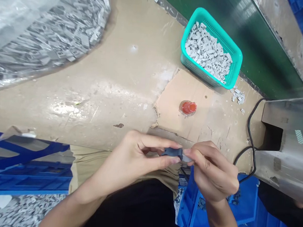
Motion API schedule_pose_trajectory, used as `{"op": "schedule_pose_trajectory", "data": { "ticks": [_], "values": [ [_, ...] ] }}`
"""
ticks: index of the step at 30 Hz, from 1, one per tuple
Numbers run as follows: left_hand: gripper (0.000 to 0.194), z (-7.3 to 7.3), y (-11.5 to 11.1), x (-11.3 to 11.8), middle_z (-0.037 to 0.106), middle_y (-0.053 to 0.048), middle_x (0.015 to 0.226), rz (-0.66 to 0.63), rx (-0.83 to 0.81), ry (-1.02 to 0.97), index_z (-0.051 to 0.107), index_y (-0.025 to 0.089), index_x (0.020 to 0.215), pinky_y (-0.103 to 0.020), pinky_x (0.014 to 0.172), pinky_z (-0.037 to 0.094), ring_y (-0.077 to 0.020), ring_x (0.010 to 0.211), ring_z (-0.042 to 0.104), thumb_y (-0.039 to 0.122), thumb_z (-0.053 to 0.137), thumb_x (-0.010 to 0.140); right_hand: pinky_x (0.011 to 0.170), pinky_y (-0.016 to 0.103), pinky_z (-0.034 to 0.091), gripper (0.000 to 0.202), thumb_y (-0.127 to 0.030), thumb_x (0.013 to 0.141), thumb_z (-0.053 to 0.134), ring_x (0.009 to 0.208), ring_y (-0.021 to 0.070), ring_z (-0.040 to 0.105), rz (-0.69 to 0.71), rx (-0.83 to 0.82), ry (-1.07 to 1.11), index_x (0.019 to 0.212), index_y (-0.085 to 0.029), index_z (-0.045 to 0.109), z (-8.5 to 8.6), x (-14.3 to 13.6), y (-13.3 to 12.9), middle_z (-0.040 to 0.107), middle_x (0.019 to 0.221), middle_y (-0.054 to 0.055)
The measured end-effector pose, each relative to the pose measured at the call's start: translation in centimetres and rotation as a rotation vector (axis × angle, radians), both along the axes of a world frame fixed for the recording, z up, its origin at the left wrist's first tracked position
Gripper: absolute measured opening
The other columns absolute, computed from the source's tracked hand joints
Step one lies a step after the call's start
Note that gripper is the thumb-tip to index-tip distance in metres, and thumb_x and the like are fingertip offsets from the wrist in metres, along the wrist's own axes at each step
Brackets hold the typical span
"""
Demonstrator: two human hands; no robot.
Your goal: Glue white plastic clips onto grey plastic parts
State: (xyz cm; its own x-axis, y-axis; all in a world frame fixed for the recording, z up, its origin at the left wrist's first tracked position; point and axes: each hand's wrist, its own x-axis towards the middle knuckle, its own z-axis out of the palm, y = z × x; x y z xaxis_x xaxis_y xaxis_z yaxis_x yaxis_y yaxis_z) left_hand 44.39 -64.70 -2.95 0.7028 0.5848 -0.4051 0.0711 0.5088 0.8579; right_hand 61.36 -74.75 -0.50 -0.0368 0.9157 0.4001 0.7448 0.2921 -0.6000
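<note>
Near the table's front edge, my left hand (144, 154) pinches a dark blue-grey plastic part (173, 152) between thumb and fingers. My right hand (213, 167) holds a small light grey piece (186, 158) by its right end, and its left end meets the dark part. How far the two parts fit together is hidden by my fingers. Beyond the hands, a small red container (188, 107) stands on a cardboard sheet (172, 114). A turquoise basket (212, 82) behind it holds many light grey pieces (209, 53).
A clear plastic bag (51, 28) of grey parts lies at the far left. Loose pieces (238, 95) lie right of the basket. A black cable (249, 128) runs beside a metal machine (288, 146). Blue crates (27, 174) stand below the table edge.
</note>
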Motion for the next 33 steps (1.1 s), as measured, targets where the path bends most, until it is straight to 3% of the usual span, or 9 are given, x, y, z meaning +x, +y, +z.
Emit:
{"op": "schedule_pose_trajectory", "data": {
  "ticks": [3, 6, 14, 18, 22, 27, 33],
  "values": [
    [0.018, -0.6, 0.7, 0.1, 0.073, -0.003, 0.071, -0.094, -0.075, -0.028, 0.080, 0.019, 0.089, -0.015, 0.051, 0.050, -0.0136, 0.058, 0.065, 0.025, 0.081, 0.071, 0.056, 0.031, 0.054, 0.049, 0.012, 0.082, 0.054, 0.073, 0.0172, 0.063, -0.083, 0.062, 0.146, 0.118, -0.017, 0.070, -0.7, -0.4, 0.1, 0.066, 0.085, 0.006],
    [0.020, -0.9, 0.7, 0.4, 0.070, -0.002, 0.064, -0.116, -0.144, -0.071, 0.079, 0.020, 0.090, -0.015, 0.046, 0.047, -0.0121, 0.052, 0.062, 0.024, 0.081, 0.071, 0.054, 0.030, 0.054, 0.053, 0.011, 0.083, 0.053, 0.071, 0.0162, 0.062, -0.130, 0.065, 0.154, 0.119, -0.023, 0.070, -1.0, -0.8, 0.0, 0.067, 0.084, 0.005],
    [0.019, -0.7, -1.0, 1.8, 0.074, -0.001, 0.074, 0.108, -0.217, -0.142, 0.078, 0.021, 0.090, -0.012, 0.059, 0.052, -0.0090, 0.060, 0.065, 0.022, 0.082, 0.072, 0.064, 0.031, 0.058, 0.053, 0.009, 0.085, 0.052, 0.079, 0.0160, 0.066, -0.153, 0.033, 0.147, 0.121, -0.026, 0.069, -0.4, -0.1, 0.0, 0.068, 0.091, 0.005],
    [0.021, -0.9, -1.7, 2.6, 0.074, -0.003, 0.077, 0.156, -0.324, -0.235, 0.076, 0.019, 0.090, -0.017, 0.063, 0.056, -0.0120, 0.065, 0.068, 0.024, 0.084, 0.071, 0.070, 0.028, 0.058, 0.047, 0.009, 0.086, 0.051, 0.085, 0.0147, 0.066, -0.137, -0.038, 0.121, 0.119, -0.020, 0.068, 0.6, 0.5, 0.1, 0.067, 0.095, 0.006],
    [0.026, -1.2, -2.0, 3.1, 0.074, -0.004, 0.079, 0.094, -0.408, -0.282, 0.076, 0.019, 0.093, -0.017, 0.066, 0.056, -0.0119, 0.069, 0.068, 0.029, 0.086, 0.071, 0.073, 0.024, 0.057, 0.040, 0.007, 0.088, 0.050, 0.087, 0.0135, 0.066, -0.146, -0.073, 0.173, 0.114, -0.018, 0.069, 1.8, 0.9, -0.1, 0.068, 0.096, 0.006],
    [0.026, -1.1, -2.3, 3.6, 0.073, -0.004, 0.084, 0.005, -0.434, -0.300, 0.077, 0.021, 0.092, -0.017, 0.068, 0.056, -0.0133, 0.076, 0.069, 0.033, 0.086, 0.071, 0.074, 0.021, 0.056, 0.033, 0.000, 0.090, 0.057, 0.084, 0.0128, 0.067, -0.263, -0.043, 0.270, 0.109, -0.022, 0.072, 3.2, 1.5, -1.7, 0.070, 0.094, 0.004],
    [0.026, -0.9, -3.4, 4.7, 0.075, -0.004, 0.086, -0.099, -0.391, -0.369, 0.078, 0.025, 0.095, -0.020, 0.076, 0.057, -0.0152, 0.077, 0.072, 0.031, 0.086, 0.071, 0.074, 0.018, 0.055, 0.024, -0.014, 0.086, 0.072, 0.085, 0.0120, 0.068, -0.380, -0.130, 0.628, 0.102, -0.031, 0.076, 3.3, 2.1, -4.3, 0.073, 0.093, 0.000]
  ]
}}
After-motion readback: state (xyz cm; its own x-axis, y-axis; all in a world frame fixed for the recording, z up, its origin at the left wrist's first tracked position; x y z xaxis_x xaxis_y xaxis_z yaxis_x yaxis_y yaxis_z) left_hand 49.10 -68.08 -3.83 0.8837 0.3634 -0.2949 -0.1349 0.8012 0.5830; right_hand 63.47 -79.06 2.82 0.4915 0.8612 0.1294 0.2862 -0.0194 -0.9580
